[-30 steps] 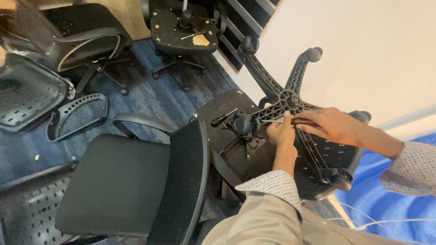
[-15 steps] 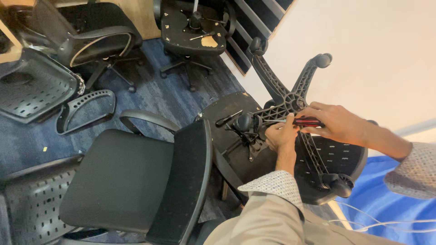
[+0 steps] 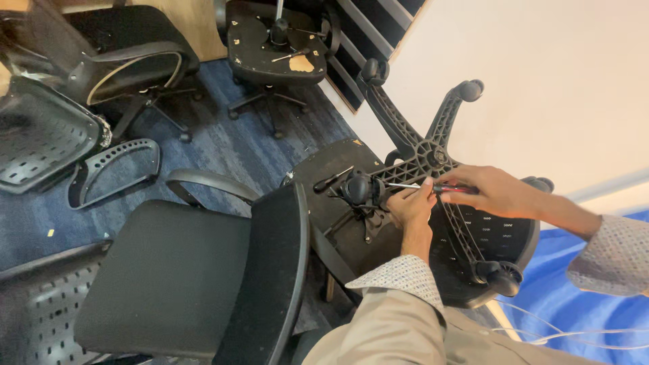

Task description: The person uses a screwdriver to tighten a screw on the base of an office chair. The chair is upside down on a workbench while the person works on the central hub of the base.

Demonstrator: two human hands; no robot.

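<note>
An upturned black office chair lies on its side, its star-shaped wheel base (image 3: 433, 152) pointing up towards me. My right hand (image 3: 490, 191) grips a red-handled screwdriver (image 3: 447, 190) whose thin shaft runs left to the mechanism under the seat. My left hand (image 3: 414, 206) pinches the shaft near its tip, next to the black round knob (image 3: 356, 189) of the seat mechanism. The chair's round seat underside (image 3: 500, 236) sits below my right hand, with a castor (image 3: 503, 277) near its lower edge.
A black chair seat and backrest (image 3: 203, 270) stand in front of me at lower left. Further chairs (image 3: 135, 61), a perforated backrest (image 3: 40, 135), a loose armrest (image 3: 115, 169) and an upturned seat (image 3: 274, 47) lie on the blue carpet. A white wall (image 3: 541, 81) is at the right, blue sheet (image 3: 581, 311) below it.
Both hands stay on the screwdriver at the chair mechanism. The view has shifted slightly, so the chair and hands sit a little lower and further right in frame.
</note>
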